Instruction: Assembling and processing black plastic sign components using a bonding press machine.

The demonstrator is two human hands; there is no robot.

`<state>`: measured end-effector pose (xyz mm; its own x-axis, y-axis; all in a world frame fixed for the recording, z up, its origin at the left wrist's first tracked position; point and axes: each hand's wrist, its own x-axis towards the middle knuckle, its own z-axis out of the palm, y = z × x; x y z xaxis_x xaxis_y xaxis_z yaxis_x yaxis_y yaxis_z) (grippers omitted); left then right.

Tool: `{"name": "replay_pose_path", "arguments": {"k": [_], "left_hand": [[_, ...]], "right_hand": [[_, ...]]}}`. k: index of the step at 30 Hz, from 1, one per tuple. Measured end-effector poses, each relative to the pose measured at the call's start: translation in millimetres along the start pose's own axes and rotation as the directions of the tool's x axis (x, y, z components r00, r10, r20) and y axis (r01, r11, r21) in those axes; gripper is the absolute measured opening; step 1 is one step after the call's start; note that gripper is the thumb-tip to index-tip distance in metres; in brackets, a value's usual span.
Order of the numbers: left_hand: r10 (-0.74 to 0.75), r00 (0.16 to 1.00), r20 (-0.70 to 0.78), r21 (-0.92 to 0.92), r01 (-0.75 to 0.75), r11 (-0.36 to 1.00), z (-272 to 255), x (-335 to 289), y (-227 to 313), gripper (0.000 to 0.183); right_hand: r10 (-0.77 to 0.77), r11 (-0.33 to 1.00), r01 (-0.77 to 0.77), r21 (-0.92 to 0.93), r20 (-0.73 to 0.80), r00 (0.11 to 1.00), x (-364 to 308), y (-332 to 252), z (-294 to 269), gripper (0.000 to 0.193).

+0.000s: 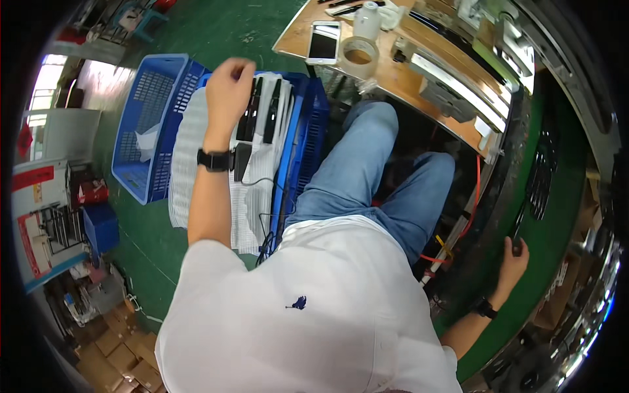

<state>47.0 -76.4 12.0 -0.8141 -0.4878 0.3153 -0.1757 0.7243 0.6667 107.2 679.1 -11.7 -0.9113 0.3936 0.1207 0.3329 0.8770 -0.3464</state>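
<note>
At the upper left, my left hand is closed with curled fingers over a blue crate. Whatever it may hold is hidden. Beside it, several long glossy black parts lie on white foam sheets stacked in the crate. My right hand reaches far out to the right, over a green belt-like surface. Its thumb and fingers close round the near end of a slim black part. Just beyond lie more black parts in a group on the green surface.
An open blue crate with a white scrap stands on the green floor at left. Ahead, a wooden bench carries a phone, a tape roll, a bottle and metal fixtures. A black cable crosses the foam.
</note>
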Motion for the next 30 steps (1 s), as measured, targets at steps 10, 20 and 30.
{"name": "replay_pose_path", "arguments": {"k": [10, 20, 30], "left_hand": [[-0.238, 0.971, -0.030, 0.221, 0.238, 0.946, 26.5, -78.9, -131.3, 0.031], [-0.088, 0.993, -0.075, 0.294, 0.106, 0.950, 9.4, -77.9, -123.3, 0.036], [-0.256, 0.954, 0.156, -0.800, 0.274, 0.533, -41.8, -44.7, -3.7, 0.035]], "right_hand": [[-0.309, 0.940, 0.293, 0.177, 0.070, 0.948, 49.1, -133.4, -12.6, 0.039], [-0.621, 0.734, 0.550, 0.397, 0.068, 0.781, 61.9, -266.8, -6.1, 0.030], [-0.638, 0.689, 0.527, 0.498, 0.072, 0.767, 124.6, -357.7, 9.9, 0.047]]}}
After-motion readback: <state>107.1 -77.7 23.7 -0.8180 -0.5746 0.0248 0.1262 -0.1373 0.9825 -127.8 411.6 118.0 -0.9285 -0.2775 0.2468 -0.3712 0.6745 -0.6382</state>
